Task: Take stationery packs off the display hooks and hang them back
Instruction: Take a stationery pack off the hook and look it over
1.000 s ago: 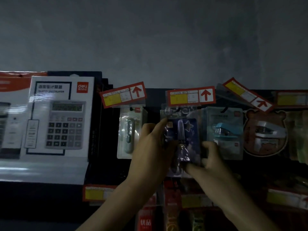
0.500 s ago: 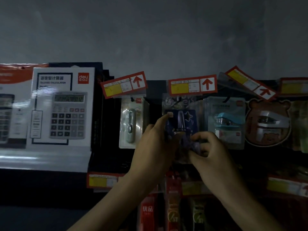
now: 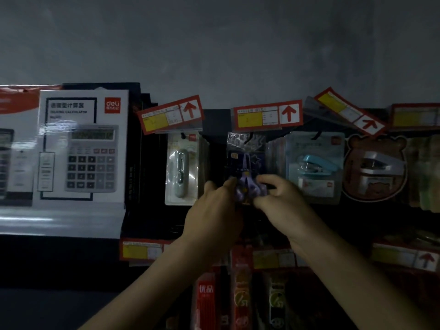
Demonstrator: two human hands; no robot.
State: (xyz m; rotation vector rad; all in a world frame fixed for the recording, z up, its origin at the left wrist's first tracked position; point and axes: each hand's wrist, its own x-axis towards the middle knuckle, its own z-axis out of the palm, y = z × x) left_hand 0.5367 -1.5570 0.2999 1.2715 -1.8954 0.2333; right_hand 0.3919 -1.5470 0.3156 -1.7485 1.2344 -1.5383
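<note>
Bottom of purple pack point(image 3: 246, 163) — hidden behind left hand point(image 3: 214, 213) and right hand point(image 3: 283, 201).

On the white calculator box point(image 3: 71, 206) at the upper left of the frame I read "deli" in a red square, top right of its front. Left of that runs a heading in Chinese characters, and under it what looks like "TALKING CALCULATOR", blurred. Across the middle, three red-edged price tags point(image 3: 170, 115) point(image 3: 266, 114) point(image 3: 348, 111) each carry a red up-arrow on white. A fourth tag point(image 3: 404, 254) at the lower right carries the same arrow. Their small print is too fine for me to read. At the bottom centre a red pack point(image 3: 206, 306) reads "优品". The print on the dark blue pack point(image 3: 246, 163) that my right hand point(image 3: 283, 203) pinches is too dark to read.
</note>
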